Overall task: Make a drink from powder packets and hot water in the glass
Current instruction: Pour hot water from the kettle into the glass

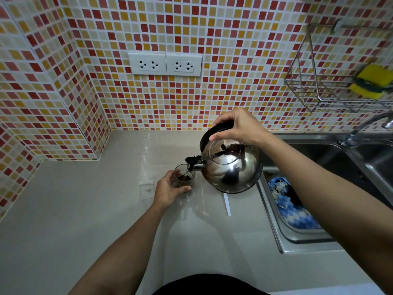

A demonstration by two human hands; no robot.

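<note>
A home kitchen: mosaic-tiled backsplash (191,28) in red, orange and cream, twin wall sockets (165,64), pale countertop (85,209), stainless steel sink (331,154) with faucet (365,126), wire rack (319,81) holding yellow sponges (371,80), steel kettle (231,167).
</note>
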